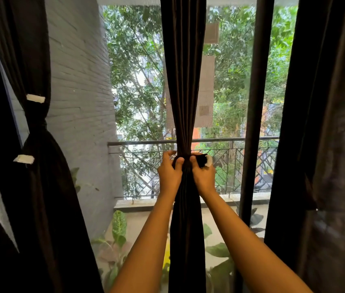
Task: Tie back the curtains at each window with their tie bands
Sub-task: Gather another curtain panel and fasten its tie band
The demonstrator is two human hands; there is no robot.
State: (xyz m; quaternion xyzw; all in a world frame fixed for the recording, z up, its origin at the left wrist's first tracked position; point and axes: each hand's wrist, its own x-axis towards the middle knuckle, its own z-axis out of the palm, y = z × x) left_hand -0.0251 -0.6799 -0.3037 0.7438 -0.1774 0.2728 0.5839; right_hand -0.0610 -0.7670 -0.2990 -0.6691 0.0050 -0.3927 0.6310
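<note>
A dark brown curtain (185, 81) hangs in the middle of the window, gathered into a narrow waist at railing height. My left hand (169, 174) grips the gathered waist from the left. My right hand (202, 176) grips it from the right and holds the dark tie band (203, 160), whose white end patch sticks out to the right. At the left hangs another dark curtain (38, 166), tied at its waist, with two white band ends showing. A third dark curtain (326, 144) hangs loose at the right edge.
A dark window frame post (254, 123) stands right of the middle curtain. Outside are a metal balcony railing (146, 142), a grey brick wall (80, 102), potted leafy plants (118, 227) and trees.
</note>
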